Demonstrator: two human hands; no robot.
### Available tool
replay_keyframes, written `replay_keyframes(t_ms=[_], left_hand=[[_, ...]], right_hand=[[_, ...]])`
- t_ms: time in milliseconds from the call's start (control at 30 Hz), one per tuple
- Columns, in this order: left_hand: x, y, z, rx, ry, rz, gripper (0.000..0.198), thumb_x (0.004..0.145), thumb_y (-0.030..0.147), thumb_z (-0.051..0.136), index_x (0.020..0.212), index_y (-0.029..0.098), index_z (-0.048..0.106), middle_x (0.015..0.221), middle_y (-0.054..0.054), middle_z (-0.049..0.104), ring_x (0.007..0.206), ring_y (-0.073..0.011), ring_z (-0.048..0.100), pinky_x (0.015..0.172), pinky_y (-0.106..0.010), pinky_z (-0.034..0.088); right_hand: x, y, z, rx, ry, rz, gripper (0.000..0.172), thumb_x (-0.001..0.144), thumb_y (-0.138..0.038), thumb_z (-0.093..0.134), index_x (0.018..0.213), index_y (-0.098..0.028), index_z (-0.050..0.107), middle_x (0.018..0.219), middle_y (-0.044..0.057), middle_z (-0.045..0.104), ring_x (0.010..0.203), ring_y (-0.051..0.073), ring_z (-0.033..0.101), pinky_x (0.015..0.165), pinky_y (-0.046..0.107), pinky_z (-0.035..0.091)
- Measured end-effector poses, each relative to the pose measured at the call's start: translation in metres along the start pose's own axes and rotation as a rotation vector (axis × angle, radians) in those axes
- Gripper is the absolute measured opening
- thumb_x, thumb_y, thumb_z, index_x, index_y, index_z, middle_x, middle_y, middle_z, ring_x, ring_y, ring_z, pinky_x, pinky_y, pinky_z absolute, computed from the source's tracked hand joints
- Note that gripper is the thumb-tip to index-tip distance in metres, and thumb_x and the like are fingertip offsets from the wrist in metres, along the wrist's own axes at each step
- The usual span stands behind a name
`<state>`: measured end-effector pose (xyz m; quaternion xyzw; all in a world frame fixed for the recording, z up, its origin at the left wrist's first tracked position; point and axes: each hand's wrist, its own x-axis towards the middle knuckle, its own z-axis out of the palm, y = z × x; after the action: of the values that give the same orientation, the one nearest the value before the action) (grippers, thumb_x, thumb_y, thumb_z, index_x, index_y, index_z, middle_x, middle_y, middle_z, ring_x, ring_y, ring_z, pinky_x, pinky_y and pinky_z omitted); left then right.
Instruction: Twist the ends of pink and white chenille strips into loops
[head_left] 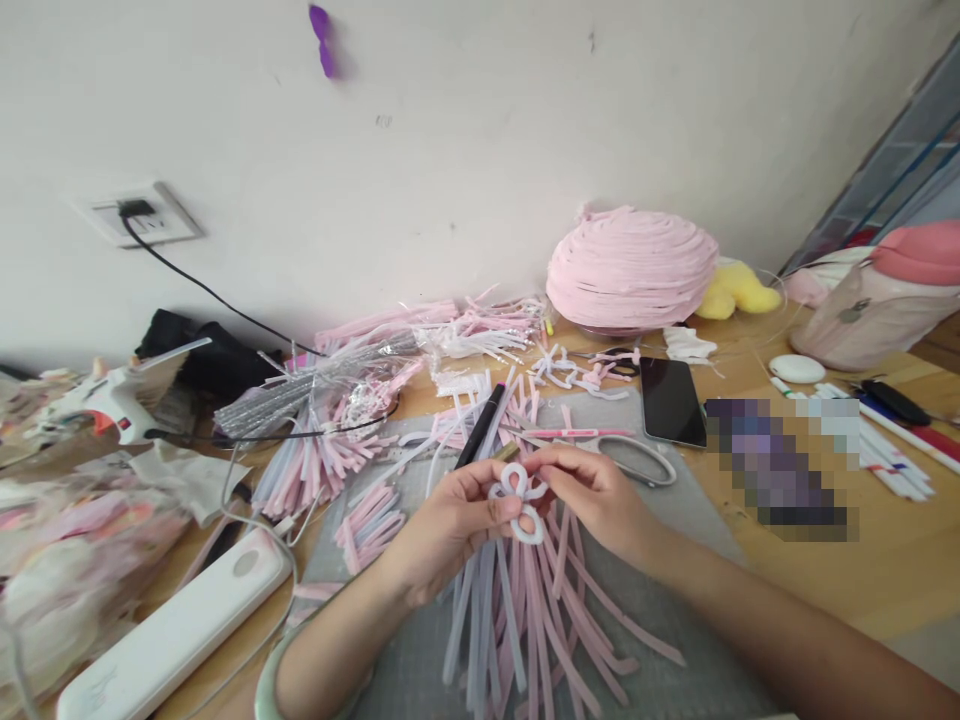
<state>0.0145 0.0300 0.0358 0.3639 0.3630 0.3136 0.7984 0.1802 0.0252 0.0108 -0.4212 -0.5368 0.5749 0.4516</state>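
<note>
Above the grey mat (690, 520), both of my hands hold a white pipe cleaner bent into several loops (528, 524), like flower petals. My left hand (469, 510) pinches its centre between thumb and fingers. On the other side, my right hand (592, 490) has its fingertips closed on the right-hand loop, whose far end is partly hidden. Loose pink and pale grey pipe cleaners (536, 630) spread over the mat beneath the hands. Just behind lie a black pen (484, 420) and scissors with grey handles (637, 460).
A white glue gun (124, 400) and a long white case (176, 625) are at left, with cables around them. Bundled pipe cleaners (315, 440) line the back. A pink coiled mound (634, 265), a black phone (671, 400) and several markers (892, 450) stand or lie right.
</note>
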Motion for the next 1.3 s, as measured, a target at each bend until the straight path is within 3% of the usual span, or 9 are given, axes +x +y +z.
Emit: replay_keyframes(t_ms=[133,300,433,533,767,867,1000,1300], left_hand=[[-0.001,0.000,0.003,0.060,0.000,0.068,0.017,0.062,0.016,0.072,0.069,0.012,0.057,0.062,0.002,0.058,0.055,-0.0096,0.058,0.060,-0.022,0.045],[-0.001,-0.003,0.004,0.123,0.009,0.088,0.016,0.063,0.016,0.071,0.072,0.012,0.058,0.066,0.001,0.060,0.053,-0.0082,0.056,0.058,-0.021,0.045],[0.000,-0.003,0.003,0.159,0.020,0.167,0.014,0.066,0.017,0.069,0.074,0.012,0.058,0.068,0.000,0.062,0.055,-0.0082,0.056,0.058,-0.021,0.045],[0.001,-0.003,0.002,0.164,0.038,0.181,0.015,0.066,0.018,0.069,0.073,0.012,0.057,0.067,0.001,0.062,0.054,-0.0081,0.055,0.055,-0.020,0.045],[0.003,-0.005,0.000,0.188,0.059,0.201,0.015,0.068,0.019,0.067,0.074,0.012,0.055,0.068,0.002,0.058,0.053,-0.0071,0.054,0.053,-0.020,0.046],[0.004,-0.005,0.001,0.209,0.082,0.225,0.017,0.066,0.018,0.068,0.074,0.013,0.053,0.069,0.003,0.056,0.053,-0.0070,0.054,0.053,-0.021,0.047],[0.005,-0.007,0.003,0.257,0.112,0.219,0.021,0.064,0.019,0.069,0.078,0.014,0.054,0.074,0.003,0.058,0.053,-0.0074,0.055,0.054,-0.022,0.047],[0.005,-0.009,0.001,0.383,0.200,0.313,0.015,0.070,0.022,0.063,0.072,0.016,0.049,0.060,0.005,0.054,0.054,-0.0082,0.054,0.056,-0.020,0.042]], right_hand=[[0.003,0.003,-0.003,0.193,-0.014,0.132,0.017,0.072,-0.029,0.061,0.082,-0.015,0.065,0.077,0.003,0.064,0.066,0.011,0.059,0.058,0.023,0.048],[0.004,0.004,-0.003,0.341,0.054,0.191,0.027,0.063,-0.025,0.071,0.087,-0.017,0.061,0.073,0.000,0.064,0.064,0.010,0.059,0.059,0.022,0.047],[0.004,-0.003,-0.003,0.158,0.032,0.146,0.013,0.064,-0.025,0.070,0.068,-0.015,0.064,0.064,-0.001,0.061,0.057,0.009,0.055,0.054,0.021,0.046],[0.002,-0.008,-0.004,-0.042,-0.021,0.063,0.007,0.066,-0.023,0.067,0.065,-0.016,0.066,0.063,-0.001,0.061,0.057,0.010,0.055,0.055,0.022,0.045],[-0.002,-0.009,-0.007,-0.157,-0.101,-0.114,0.017,0.077,-0.026,0.055,0.072,-0.015,0.067,0.082,0.005,0.064,0.080,0.016,0.058,0.070,0.027,0.045],[-0.002,-0.007,-0.007,-0.089,-0.103,-0.062,0.014,0.074,-0.024,0.058,0.080,-0.015,0.066,0.084,0.005,0.064,0.079,0.016,0.060,0.072,0.027,0.046],[0.000,-0.005,-0.007,-0.044,-0.071,0.052,0.029,0.070,-0.019,0.062,0.098,-0.018,0.058,0.083,0.003,0.066,0.075,0.014,0.062,0.070,0.027,0.048],[0.000,-0.006,-0.004,-0.064,-0.145,0.065,0.009,0.074,-0.020,0.056,0.082,-0.016,0.060,0.077,0.001,0.066,0.070,0.012,0.060,0.064,0.023,0.046]])
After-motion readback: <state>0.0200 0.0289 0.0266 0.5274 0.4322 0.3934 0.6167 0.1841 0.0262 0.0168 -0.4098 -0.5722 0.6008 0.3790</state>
